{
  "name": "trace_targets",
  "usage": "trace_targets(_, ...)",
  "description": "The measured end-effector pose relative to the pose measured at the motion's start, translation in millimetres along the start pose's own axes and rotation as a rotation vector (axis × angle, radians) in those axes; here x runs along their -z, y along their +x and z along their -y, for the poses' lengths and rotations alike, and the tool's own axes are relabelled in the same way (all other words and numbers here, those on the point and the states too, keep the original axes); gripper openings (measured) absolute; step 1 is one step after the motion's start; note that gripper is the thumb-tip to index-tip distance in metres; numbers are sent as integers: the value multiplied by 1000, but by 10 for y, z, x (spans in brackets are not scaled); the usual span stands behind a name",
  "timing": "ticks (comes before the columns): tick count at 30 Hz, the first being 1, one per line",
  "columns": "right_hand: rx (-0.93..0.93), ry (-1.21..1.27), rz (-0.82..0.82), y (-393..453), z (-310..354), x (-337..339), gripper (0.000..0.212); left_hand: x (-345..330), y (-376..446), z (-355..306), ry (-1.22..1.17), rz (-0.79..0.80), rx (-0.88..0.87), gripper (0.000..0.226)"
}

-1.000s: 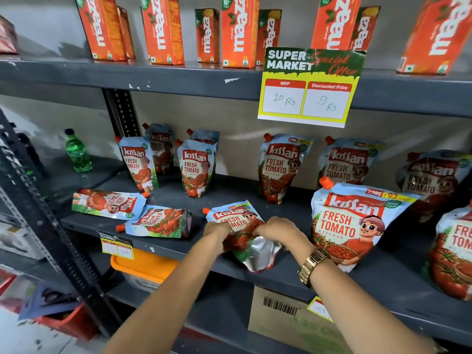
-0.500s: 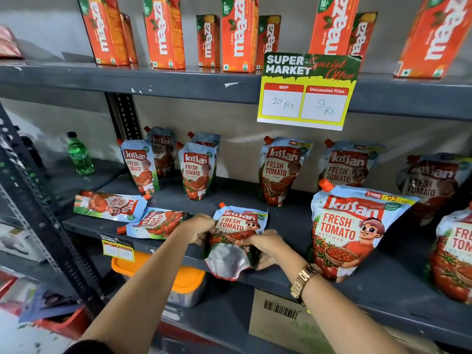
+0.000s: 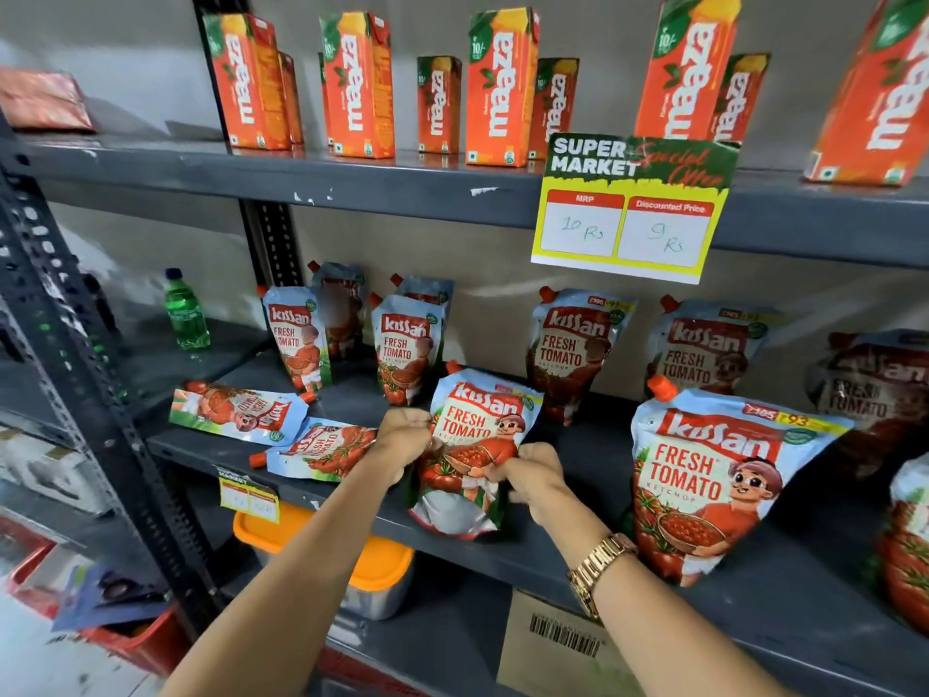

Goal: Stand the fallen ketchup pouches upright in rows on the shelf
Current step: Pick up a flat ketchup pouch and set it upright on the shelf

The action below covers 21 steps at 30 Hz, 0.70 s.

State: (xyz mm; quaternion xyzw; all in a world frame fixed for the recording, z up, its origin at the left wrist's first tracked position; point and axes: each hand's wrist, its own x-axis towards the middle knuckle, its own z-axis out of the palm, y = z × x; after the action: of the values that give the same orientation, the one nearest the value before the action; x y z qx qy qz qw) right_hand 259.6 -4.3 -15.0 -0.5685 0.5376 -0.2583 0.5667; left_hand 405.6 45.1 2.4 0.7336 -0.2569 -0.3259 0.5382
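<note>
A Kissan ketchup pouch (image 3: 475,435) stands almost upright at the front edge of the grey shelf (image 3: 563,560), its silver base hanging slightly over the lip. My left hand (image 3: 404,435) grips its left side and my right hand (image 3: 530,477) grips its lower right side. Two fallen pouches lie flat to the left: one (image 3: 236,410) further back, one (image 3: 321,447) near the edge. Several pouches stand upright behind, such as one (image 3: 299,339), one (image 3: 404,354) and one (image 3: 570,349). A large pouch (image 3: 714,480) stands at the right front.
Orange juice cartons (image 3: 357,88) line the upper shelf, with a price sign (image 3: 628,208) hanging from its edge. A green bottle (image 3: 186,311) stands at the far left. Below are an orange-lidded container (image 3: 372,565) and a cardboard box (image 3: 558,641). A perforated upright (image 3: 100,404) frames the left side.
The pouch in my hands has been tipped from lying flat to nearly upright, its printed front now facing me. Both hands shifted to its sides.
</note>
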Motion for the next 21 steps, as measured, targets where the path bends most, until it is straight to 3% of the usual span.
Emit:
trace_targets(8, 382, -82, -230, 21, -60, -80, 33, -38, 130, -86, -168, -24, -134, 49)
trace_targets(15, 445, -49, -212, 10, -230, -57, 34, -39, 150, -25, -183, 75, -139, 52)
trace_targets(21, 481, -167, -232, -78, -367, 31, 38, -61, 48, 96, -208, 95, -128, 52)
